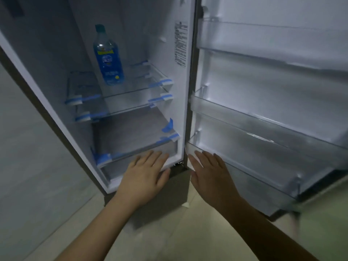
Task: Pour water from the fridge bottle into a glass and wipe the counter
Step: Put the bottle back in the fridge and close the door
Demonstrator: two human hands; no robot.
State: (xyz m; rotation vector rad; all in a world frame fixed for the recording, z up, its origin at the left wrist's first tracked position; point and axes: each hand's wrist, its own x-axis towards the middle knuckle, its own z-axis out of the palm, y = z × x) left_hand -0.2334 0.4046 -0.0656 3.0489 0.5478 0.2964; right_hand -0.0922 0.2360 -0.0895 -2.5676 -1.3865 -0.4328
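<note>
A clear water bottle (108, 57) with a blue label and green cap stands upright on the upper glass shelf (143, 85) inside the open fridge (180, 113). My left hand (145, 176) is stretched out flat, fingers straight, in front of the fridge's bottom drawer, well below the bottle. My right hand (209, 174) is also flat with fingers straight, beside the lowest door bin. Neither hand holds anything. No glass, cloth or counter is in view.
The fridge door (273, 91) stands wide open to the right, with three clear bins. Blue tape strips hold the glass shelves (130, 106). A pale wall lies left, and a light tiled floor (188, 238) below.
</note>
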